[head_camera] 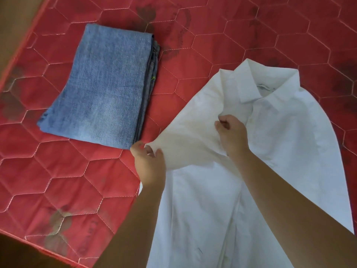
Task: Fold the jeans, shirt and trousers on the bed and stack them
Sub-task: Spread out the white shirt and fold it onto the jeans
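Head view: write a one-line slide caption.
Left hand and right hand pinch the white shirt on the red mattress; folded jeans lie beside it.

The folded blue denim jeans (100, 88) are laid on the red quilted mattress (251, 35), left of the white collared shirt (289, 132).

I couldn't read the collar label (264, 88), too small. The shirt (289, 142) ran off btm edge; my R forearm (289, 200) hid pt of its front.
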